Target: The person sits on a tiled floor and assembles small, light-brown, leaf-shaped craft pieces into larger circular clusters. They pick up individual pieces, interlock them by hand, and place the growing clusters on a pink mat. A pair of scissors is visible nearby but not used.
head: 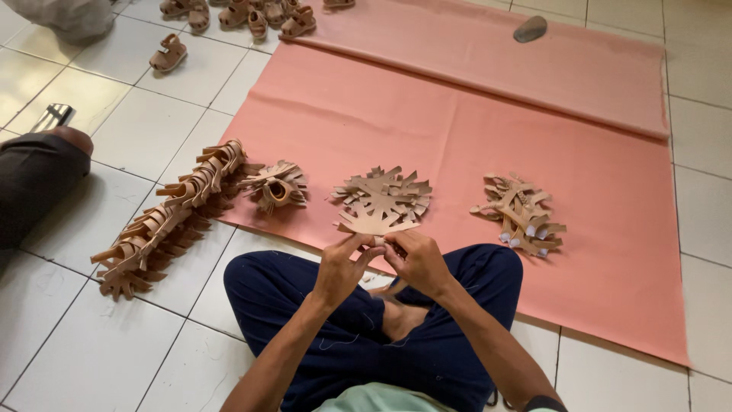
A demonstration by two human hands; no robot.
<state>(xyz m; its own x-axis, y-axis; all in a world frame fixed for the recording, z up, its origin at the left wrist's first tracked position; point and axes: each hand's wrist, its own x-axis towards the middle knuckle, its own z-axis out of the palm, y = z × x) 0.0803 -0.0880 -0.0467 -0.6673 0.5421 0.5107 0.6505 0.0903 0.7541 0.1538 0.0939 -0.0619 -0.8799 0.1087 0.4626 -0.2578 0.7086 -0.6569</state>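
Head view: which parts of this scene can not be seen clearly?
- Tan cut piece: its near edge is hidden by the left hand and right hand in the head view.
- Fingertips: curled under the piece, so the grip is unclear.
- Small sandals: cut off by the top edge.
- Dark flat object on the pink cloth: too small to identify.

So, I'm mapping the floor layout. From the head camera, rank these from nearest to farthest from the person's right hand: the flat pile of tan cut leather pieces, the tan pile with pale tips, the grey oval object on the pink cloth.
1. Flat pile of tan cut leather pieces: just above the right hand.
2. Tan pile with pale tips: to its right on the pink cloth.
3. Grey oval object: at the far top edge.
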